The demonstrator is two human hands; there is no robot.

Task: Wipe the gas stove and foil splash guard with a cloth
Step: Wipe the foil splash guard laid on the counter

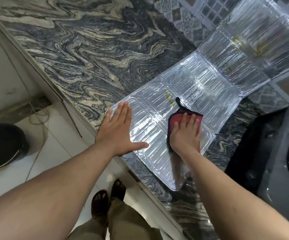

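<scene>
The foil splash guard (201, 84) lies unfolded across the marble counter, its far panels leaning up against the tiled wall. Yellow stains show on its middle and upper panels. My left hand (117, 127) rests flat on the guard's near-left corner, fingers straight. My right hand (185, 134) presses a red cloth (176, 115) with a black edge onto the foil, fingers spread flat over it. The gas stove (270, 153), dark and glossy, sits at the right edge of the view, partly cut off.
The swirled grey marble counter (88, 49) stretches to the left and back. Patterned wall tiles (183, 18) stand behind the guard. A dark round bin (3, 146) and a loose cord (39, 115) sit on the white floor at left. My feet in sandals (109, 196) are below.
</scene>
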